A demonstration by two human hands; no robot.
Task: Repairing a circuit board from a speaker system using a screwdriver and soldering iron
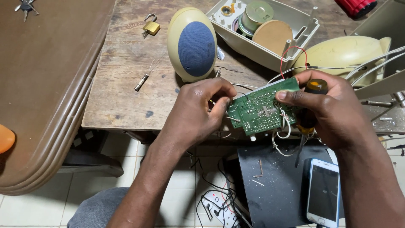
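Left hand: the left hand [198, 110] pinches the left edge of a green circuit board [261, 109], fingertips closed on it.
Right hand: the right hand [329, 110] grips the board's right side, thumb pressed on its face, with a screwdriver [311, 105] tucked in the palm.
Board: held above the wooden table's [122, 84] front edge, trailing white wires [282, 136].
Behind: an oval speaker [192, 44] and open casing [263, 29] crowd the tabletop.
Below: a phone [322, 192] lies on a black surface.
Room: bare wood lies left, by a padlock [150, 27].

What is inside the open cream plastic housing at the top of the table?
Inside the cream housing lie a round metal speaker magnet and a tan disc. The disc and walls hide whatever sits lower.
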